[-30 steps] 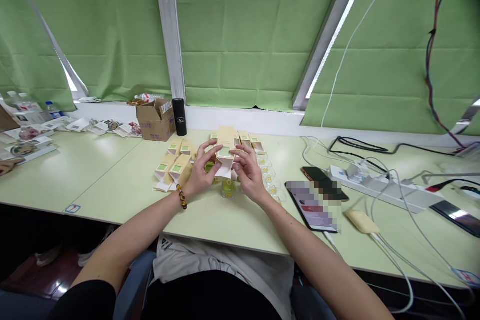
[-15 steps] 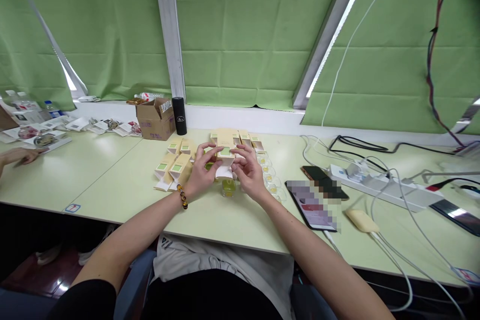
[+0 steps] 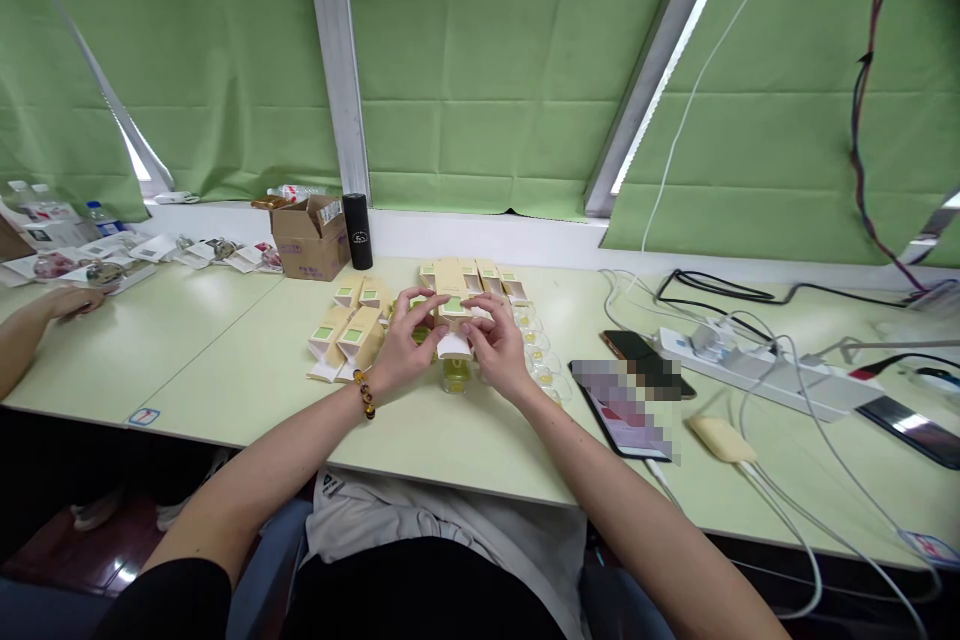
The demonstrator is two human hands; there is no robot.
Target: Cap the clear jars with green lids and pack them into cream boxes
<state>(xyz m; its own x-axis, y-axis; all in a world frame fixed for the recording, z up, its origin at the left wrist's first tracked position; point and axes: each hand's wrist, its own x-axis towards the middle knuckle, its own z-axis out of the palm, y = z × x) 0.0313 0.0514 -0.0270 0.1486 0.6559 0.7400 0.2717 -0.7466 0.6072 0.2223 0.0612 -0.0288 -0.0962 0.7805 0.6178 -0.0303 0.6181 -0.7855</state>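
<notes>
Between my two hands is a small cream carton [image 3: 454, 313] with a green square on it and a white flap at its near end. My left hand [image 3: 409, 340] grips its left side, a beaded bracelet on the wrist. From the right, my right hand [image 3: 495, 340] pinches the same carton, thumb at the flap. Just below the flap a small jar of yellow-green stuff [image 3: 456, 378] sits on the table. More cream cartons [image 3: 361, 338] stand left of my hands, and others [image 3: 448, 274] behind them. Clear lids or cups [image 3: 541, 360] line up on the right.
Two phones [image 3: 622, 410] [image 3: 646, 364], a cream charger case [image 3: 721, 438] and a white power strip [image 3: 750, 375] with cables lie to the right. A cardboard box [image 3: 311, 240] and black cylinder [image 3: 358, 232] stand at the back. Another person's hand [image 3: 75, 301] rests far left.
My thumbs have moved in closer together at the carton's white flap. The other person's hand at far left has shifted to the right.
</notes>
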